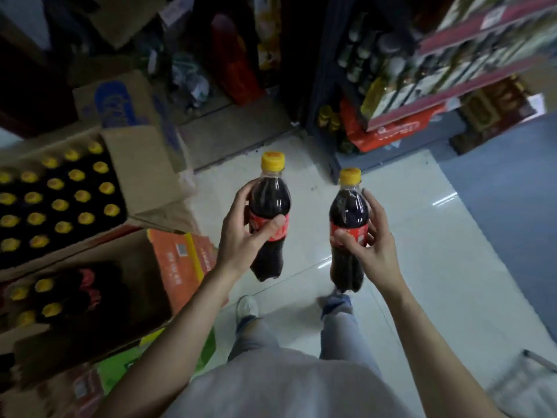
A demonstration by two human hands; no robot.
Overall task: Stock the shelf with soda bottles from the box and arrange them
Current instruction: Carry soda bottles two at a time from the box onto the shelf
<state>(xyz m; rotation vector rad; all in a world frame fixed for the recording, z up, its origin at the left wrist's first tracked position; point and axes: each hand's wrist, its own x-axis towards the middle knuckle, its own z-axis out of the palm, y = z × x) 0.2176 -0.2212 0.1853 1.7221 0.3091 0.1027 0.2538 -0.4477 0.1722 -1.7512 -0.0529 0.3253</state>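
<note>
I hold two dark soda bottles with yellow caps and red labels upright over the floor. My left hand [241,233] grips the left bottle [269,203] round its label. My right hand [369,242] grips the right bottle [349,212] the same way. At the left an open cardboard box [141,164] holds several yellow-capped bottles in rows. A second open box [132,285] below it is partly filled with the same bottles. The shelf [446,98] with red edge strips stands at the upper right, packed with goods.
A blue-printed carton [120,101] stands behind the full box. Orange cartons [184,260] and a green pack [120,369] lie by the lower box. Red cartons [388,131] sit under the shelf. My feet stand on pale floor tiles [422,236].
</note>
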